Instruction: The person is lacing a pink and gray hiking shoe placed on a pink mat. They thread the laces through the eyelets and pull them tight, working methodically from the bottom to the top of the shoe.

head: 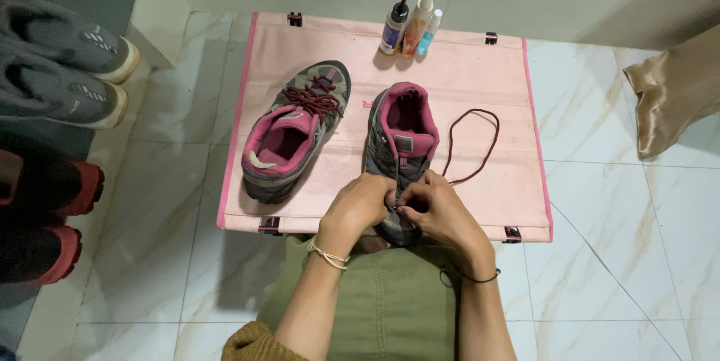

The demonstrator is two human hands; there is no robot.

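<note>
Two grey and pink sneakers lie on a low pink folding table (465, 76). The left sneaker (292, 132) is laced with a dark red lace. The right sneaker (401, 143) points its toe toward me, and its toe end is covered by my hands. My left hand (356, 207) and my right hand (435, 211) meet over the toe end, fingers pinched on the dark red shoelace (480, 143). The rest of that lace loops loose on the table to the right of the shoe.
Three small bottles (409, 27) stand at the table's far edge. A shelf at left holds grey shoes (60, 68) and dark red shoes (45, 218). A beige satin cloth (671, 98) lies at right on the marble floor.
</note>
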